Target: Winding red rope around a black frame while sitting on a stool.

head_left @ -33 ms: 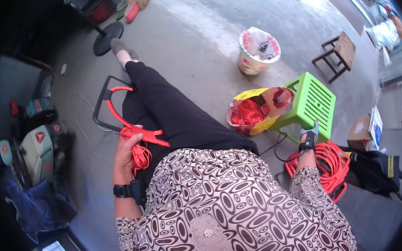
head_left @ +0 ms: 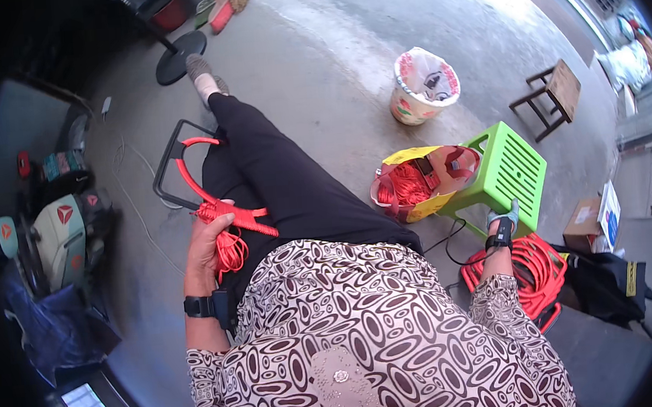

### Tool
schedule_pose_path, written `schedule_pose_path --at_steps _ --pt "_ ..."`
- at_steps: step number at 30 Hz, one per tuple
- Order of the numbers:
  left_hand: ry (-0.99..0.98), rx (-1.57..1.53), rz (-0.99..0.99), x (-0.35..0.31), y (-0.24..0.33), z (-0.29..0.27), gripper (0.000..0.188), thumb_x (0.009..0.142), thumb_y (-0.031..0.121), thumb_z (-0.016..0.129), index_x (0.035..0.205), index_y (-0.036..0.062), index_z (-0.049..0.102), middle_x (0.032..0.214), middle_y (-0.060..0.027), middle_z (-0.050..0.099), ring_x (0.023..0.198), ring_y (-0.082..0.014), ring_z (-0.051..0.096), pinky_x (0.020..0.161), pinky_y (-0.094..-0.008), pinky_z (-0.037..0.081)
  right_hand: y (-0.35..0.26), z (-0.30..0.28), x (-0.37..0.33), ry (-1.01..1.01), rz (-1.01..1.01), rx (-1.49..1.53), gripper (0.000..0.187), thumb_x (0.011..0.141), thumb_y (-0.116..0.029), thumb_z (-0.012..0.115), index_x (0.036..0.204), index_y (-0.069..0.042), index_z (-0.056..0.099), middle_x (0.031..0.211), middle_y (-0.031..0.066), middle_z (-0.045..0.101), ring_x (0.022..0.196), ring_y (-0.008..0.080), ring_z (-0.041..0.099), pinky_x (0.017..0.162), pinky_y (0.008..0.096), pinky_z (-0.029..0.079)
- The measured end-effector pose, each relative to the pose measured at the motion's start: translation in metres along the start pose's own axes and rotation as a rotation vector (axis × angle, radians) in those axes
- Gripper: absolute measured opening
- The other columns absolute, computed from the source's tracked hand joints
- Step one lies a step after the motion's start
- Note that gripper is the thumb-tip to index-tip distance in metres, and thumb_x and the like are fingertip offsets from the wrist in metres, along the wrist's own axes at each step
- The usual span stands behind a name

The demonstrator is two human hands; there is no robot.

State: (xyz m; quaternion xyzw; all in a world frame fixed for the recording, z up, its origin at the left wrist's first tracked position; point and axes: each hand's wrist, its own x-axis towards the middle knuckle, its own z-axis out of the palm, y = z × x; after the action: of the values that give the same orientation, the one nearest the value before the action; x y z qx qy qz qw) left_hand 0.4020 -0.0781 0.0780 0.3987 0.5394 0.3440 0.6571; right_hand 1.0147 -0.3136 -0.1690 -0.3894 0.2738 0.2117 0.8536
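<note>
My left hand (head_left: 209,238), at my left thigh, is closed round a bundle of red cord (head_left: 232,253) and a red curved plastic piece with a toothed edge (head_left: 255,222). The curved piece reaches up against a black U-shaped frame (head_left: 169,155) beside my leg. To my right stands a green plastic stool (head_left: 516,167) with a slotted top. At its near edge my right hand (head_left: 503,215), partly covered in light blue, is closed on the rim; some of its fingers are hidden. A yellow and red bag (head_left: 417,211) holding red cord sits against the stool's left side.
Red curved pieces (head_left: 531,268) lie piled beside my right forearm, near a black bag (head_left: 611,282) and a cardboard box (head_left: 584,216). Ahead are a lined bin (head_left: 414,106) and a wooden stool (head_left: 560,90). A white-green machine (head_left: 63,233) stands left; a thin cable (head_left: 130,191) crosses the floor.
</note>
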Motion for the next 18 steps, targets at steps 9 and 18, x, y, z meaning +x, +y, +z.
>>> schedule_pose_path --at_steps 9,18 --pt "0.083 -0.022 0.057 -0.005 -0.019 0.081 0.035 0.08 0.005 0.067 0.112 -0.0032 0.058 0.095 -0.0038 0.062 0.08 -0.0105 0.059 0.075 -0.0226 0.049 -0.034 0.075 0.06 -0.067 -0.026 0.137 0.044 0.082 -0.018 0.069 0.123 -0.01 0.056 0.121 0.0099 0.062 0.108 0.0293 0.059 0.097 0.0454 0.047" --pt "0.065 -0.009 0.002 0.002 -0.03 0.208 0.033 0.082 0.006 0.066 0.112 -0.0025 0.06 0.095 -0.0027 0.062 0.078 -0.0089 0.058 0.073 -0.021 0.049 -0.148 0.094 0.134 -0.107 -0.038 0.28 0.038 0.079 -0.024 0.066 0.112 -0.006 0.058 0.113 0.0093 0.064 0.097 0.0283 0.06 0.091 0.0413 0.046"
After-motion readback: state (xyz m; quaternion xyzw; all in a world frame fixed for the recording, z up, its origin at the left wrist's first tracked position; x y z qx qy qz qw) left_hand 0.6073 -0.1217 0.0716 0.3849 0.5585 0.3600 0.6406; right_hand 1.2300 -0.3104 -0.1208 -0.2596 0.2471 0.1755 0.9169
